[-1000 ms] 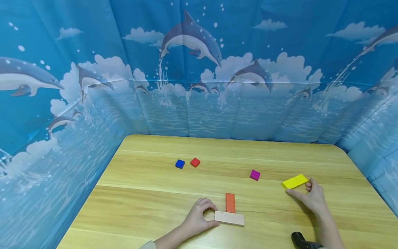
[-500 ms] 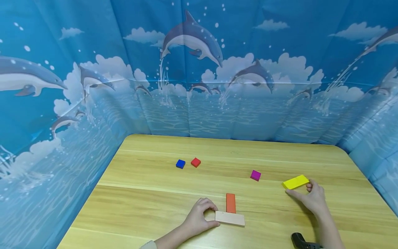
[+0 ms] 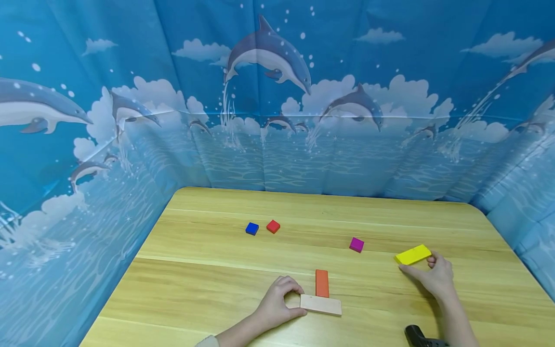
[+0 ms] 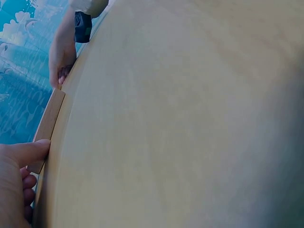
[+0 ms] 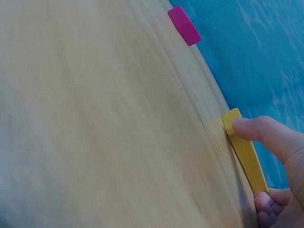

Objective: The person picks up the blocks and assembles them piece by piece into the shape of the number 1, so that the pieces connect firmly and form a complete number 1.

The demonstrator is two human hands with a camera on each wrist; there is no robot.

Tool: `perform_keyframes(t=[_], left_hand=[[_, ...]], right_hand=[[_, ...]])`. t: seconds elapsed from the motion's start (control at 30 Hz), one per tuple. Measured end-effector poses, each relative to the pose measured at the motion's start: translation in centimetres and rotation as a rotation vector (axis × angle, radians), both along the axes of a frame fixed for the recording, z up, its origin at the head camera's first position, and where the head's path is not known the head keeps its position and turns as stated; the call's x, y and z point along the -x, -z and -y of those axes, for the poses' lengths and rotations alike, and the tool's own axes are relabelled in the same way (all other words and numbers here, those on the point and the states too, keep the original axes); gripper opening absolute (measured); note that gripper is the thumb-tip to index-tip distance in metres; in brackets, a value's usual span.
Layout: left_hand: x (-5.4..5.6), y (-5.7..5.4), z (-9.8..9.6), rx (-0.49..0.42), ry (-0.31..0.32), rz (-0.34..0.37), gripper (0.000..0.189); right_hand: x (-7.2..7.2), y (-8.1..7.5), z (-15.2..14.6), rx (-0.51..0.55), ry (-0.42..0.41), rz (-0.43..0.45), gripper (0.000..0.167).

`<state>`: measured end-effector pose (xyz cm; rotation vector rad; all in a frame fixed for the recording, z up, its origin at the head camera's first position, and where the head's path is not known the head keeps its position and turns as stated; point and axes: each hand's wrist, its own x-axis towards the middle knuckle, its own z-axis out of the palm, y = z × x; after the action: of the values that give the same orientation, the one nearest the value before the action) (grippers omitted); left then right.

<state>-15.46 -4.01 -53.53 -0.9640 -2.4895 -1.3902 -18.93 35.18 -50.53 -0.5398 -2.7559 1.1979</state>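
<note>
In the head view my left hand (image 3: 277, 301) holds the left end of a plain wooden block (image 3: 321, 305) between thumb and fingers. That block (image 4: 47, 121) lies flat on the table, and the thumb presses its near side in the left wrist view. An orange block (image 3: 322, 283) lies just behind it, end-on, seeming to touch its back edge. Over at the right, my right hand (image 3: 433, 277) grips a yellow block (image 3: 413, 255) by its two ends. The thumb rests on one end of the yellow block (image 5: 246, 152) in the right wrist view.
A magenta block (image 3: 357, 245) lies left of the yellow one. Farther back sit a small blue block (image 3: 252, 229) and a small red block (image 3: 273, 226). A black device (image 3: 418, 336) shows by the right forearm. A dolphin-print curtain (image 3: 269, 159) surrounds the wooden table (image 3: 208, 274).
</note>
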Motion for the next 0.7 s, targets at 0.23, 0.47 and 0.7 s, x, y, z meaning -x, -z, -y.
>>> perform_keyframes(t=[0.23,0.47,0.7], left_hand=[[0.0,-0.2,0.0,0.009,0.000,0.008,0.032],[0.0,-0.1,-0.1,0.019,-0.006,0.007,0.033],[0.0,-0.1,-0.1,0.012,-0.009,0.003,0.034]], right_hand=[[-0.1,-0.1,-0.1,0.034,-0.003,-0.035,0.096],[0.0,-0.9,0.4,0.026,-0.103,-0.083,0.099],[0.4,-1.6,2.2,0.056,-0.215,-0.183,0.091]])
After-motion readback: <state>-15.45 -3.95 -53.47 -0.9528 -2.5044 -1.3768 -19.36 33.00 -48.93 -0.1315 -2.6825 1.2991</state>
